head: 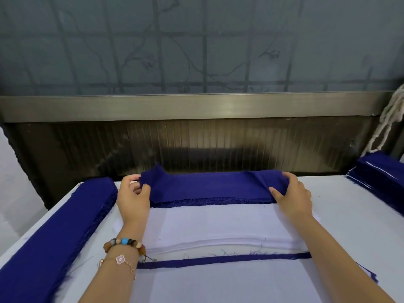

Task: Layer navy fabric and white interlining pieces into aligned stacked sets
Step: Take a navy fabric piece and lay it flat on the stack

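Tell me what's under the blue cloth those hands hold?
A stack of navy pieces, frayed edges showing. The left hand and right hand pinch the top navy piece at its ends. What's beneath the stack is covered.

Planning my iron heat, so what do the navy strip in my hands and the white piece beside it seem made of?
Navy strip: likely matte woven cloth; its edges fray into threads. White piece: seemingly thin, smooth, matte sheet lying flat; weave not discernible.

You held the fabric piece (207, 184) by its ends, left hand (133, 197) and right hand (293, 197), at the table's (349, 215) far side, behind the interlining stack (218, 226). A long fabric stack (54, 232) lay along the left edge, and a second fabric stack (380, 178) sat at far right.
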A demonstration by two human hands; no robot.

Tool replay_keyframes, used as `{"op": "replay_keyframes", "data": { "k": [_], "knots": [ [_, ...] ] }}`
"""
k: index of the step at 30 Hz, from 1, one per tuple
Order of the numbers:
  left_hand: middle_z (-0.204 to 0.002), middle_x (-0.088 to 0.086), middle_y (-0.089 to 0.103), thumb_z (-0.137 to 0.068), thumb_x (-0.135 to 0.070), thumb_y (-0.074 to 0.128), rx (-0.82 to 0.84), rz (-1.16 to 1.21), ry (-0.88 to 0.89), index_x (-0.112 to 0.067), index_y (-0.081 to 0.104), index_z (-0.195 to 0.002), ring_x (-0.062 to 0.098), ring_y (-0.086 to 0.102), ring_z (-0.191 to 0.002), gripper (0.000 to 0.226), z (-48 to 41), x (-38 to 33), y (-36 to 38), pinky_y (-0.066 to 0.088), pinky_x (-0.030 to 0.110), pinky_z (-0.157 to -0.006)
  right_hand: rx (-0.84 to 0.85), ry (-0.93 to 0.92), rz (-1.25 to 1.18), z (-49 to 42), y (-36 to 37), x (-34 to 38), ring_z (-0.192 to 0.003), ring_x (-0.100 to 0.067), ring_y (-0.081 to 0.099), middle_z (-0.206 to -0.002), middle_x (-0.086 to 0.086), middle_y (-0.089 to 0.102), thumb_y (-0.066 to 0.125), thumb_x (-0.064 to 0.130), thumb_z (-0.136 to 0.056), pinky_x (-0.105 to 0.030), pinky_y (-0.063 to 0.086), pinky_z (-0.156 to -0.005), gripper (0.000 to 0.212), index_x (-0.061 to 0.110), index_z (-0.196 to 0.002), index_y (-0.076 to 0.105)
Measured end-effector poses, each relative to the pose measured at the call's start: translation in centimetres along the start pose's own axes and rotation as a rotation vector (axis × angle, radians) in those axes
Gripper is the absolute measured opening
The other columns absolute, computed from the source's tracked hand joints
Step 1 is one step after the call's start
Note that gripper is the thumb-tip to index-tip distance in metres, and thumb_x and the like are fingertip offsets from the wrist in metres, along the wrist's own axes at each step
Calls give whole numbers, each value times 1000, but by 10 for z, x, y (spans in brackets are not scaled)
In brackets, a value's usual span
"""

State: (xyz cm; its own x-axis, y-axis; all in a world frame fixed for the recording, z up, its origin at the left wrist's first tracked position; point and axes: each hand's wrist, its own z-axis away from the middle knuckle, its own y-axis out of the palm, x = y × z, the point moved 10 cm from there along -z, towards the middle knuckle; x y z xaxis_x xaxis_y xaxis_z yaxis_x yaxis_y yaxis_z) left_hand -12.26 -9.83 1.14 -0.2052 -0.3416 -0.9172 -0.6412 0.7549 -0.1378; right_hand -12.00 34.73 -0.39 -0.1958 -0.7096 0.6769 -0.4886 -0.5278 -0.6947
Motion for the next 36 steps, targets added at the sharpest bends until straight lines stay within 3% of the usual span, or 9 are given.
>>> {"op": "replay_keyframes", "data": {
  "k": [3, 6, 9, 11, 13, 18, 23, 29, 36],
  "knots": [
    [-90, 0, 62, -94, -5, 52, 47, 42, -5, -14, 60, -114, 11, 57, -79, 24, -1, 1, 4, 44, 19, -61, 31, 62, 16, -5, 2, -7, -127, -35, 39, -141, -14, 41, 67, 36, -87, -46, 39, -100, 75, 16, -147, 28],
    [-79, -2, 59, -97, -13, 51, 65, 70, -35, -15, 60, -100, 10, 54, -72, 9, -2, 6, 7, 41, 20, -58, 47, 79, -16, -8, 3, -11, -124, -32, 42, -135, -12, 48, 68, 35, -87, -42, 39, -100, 73, 16, -146, 32],
    [-82, -3, 61, -94, -24, 61, 60, 72, -51, -23, 56, -97, 13, 57, -79, 6, -2, 7, 8, 41, 20, -61, 7, 31, -212, -7, -1, -8, -105, -24, 55, -113, -8, 60, 70, 20, -87, -35, 48, -88, 53, 18, -136, 51],
    [-83, -3, 61, -89, -25, 68, 6, 26, -56, -21, 59, -99, 13, 56, -80, 14, -4, 8, 2, 40, 18, -61, -102, -21, -313, -5, -13, -5, -80, -13, 55, -93, -3, 61, 70, 13, -86, -21, 44, -70, 35, 18, -120, 64],
    [-84, 2, 63, -83, -24, 75, -83, 2, -79, -12, 64, -100, 15, 57, -79, 23, -7, 13, -9, 41, 18, -61, -190, -44, -318, -2, -22, -5, -71, -7, 50, -89, -2, 61, 69, 13, -86, -16, 38, -61, 22, 19, -108, 68],
    [-76, 6, 65, -79, -24, 77, -134, -6, -130, -6, 68, -95, 19, 61, -73, 25, -10, 21, -18, 52, 34, -71, -234, 21, -320, -3, -26, -13, -75, -9, 50, -92, 0, 62, 66, 12, -88, -19, 37, -67, 16, 15, -103, 71],
    [-68, 15, 65, -87, -22, 69, -118, -174, 71, -1, 71, -80, 25, 57, -65, 23, -12, 3, -22, 38, 29, -61, -229, 61, -320, -7, -26, -20, -63, -8, 46, -79, -3, 59, 64, 14, -91, -11, 32, -58, 16, 13, -105, 72],
    [-84, 13, 64, -88, -13, 68, -112, -197, 155, -8, 64, -124, 22, 57, -78, 37, -10, -10, -23, 40, 27, -78, -240, 59, -359, -6, -26, -22, -66, -7, 49, -82, -3, 61, 63, 12, -91, -11, 34, -60, 16, 13, -104, 73],
    [-99, 8, 68, -88, -19, 69, -119, -57, 23, -7, 70, -112, 16, 60, -88, 27, -16, 7, -28, 45, 28, -75, -203, 64, -463, -8, -23, -28, -82, -12, 53, -103, 1, 59, 54, 6, -95, -18, 46, -69, 28, 20, -114, 70]
  ]
}}
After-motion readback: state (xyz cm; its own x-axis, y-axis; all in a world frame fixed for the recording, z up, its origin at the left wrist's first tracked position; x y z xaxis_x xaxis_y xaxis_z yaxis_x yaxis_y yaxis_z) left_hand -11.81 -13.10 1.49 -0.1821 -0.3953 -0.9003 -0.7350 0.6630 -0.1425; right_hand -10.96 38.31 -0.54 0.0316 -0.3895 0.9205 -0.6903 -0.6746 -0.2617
